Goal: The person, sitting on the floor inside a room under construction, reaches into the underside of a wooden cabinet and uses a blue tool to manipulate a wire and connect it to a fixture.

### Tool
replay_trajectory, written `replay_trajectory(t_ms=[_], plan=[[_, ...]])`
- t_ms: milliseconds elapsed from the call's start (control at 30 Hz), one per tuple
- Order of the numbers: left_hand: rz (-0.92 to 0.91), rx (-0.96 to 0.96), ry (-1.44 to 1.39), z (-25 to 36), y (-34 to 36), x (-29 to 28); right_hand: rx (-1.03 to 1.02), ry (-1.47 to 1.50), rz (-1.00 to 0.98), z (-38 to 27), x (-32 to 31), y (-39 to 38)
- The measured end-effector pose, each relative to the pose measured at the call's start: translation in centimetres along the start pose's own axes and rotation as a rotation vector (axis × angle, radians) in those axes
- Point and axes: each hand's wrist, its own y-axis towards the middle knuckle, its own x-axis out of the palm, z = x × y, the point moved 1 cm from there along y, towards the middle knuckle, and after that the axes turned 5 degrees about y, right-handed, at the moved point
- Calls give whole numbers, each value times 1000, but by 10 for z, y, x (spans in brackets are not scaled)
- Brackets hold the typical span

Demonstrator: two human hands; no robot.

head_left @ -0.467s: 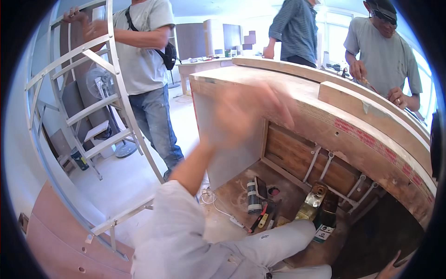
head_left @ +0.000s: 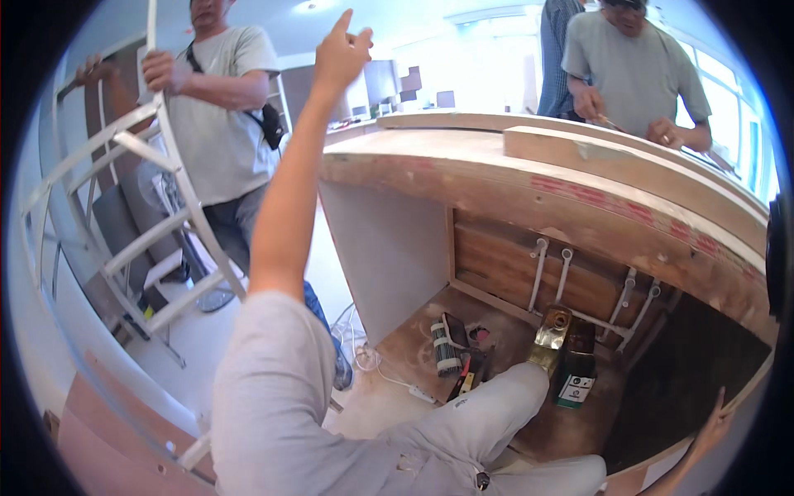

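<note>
My left hand (head_left: 341, 56) has swung up from a blur in front of the cabinet (head_left: 385, 248); it now points high, index finger stretched out, the others partly bent, holding nothing. My right hand (head_left: 716, 423), far below and to the right, is at the cabinet's wooden edge (head_left: 748, 387); I cannot tell whether it grips. Below and right of my raised hand runs the tabletop (head_left: 447, 144), bearing long boards (head_left: 612, 157). Between my two hands, inside the cabinet, are white pipes (head_left: 565, 277), a gold can (head_left: 549, 339) touching or just beside my knee, a dark can (head_left: 575, 372) and a ribbed roll (head_left: 445, 347). Left of my raised hand, a person (head_left: 227, 116) grasps a ladder (head_left: 186, 194); well to its right, beyond the tabletop, stands a co-worker (head_left: 633, 70).
</note>
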Motion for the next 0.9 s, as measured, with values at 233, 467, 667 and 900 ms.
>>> replay_trajectory(t_ms=[233,467,667,900], plan=[[-610,499,-380,158,-249,-52,-104,251,7,-2,12,-3],[226,327,-41,107,-194,1,-100,433,14,-2,12,-5],[170,260,-18,117,-227,43,-120,253,22,-9,11,-8],[-646,465,-634,207,-403,130,-61,294,49,-4,4,-4]])
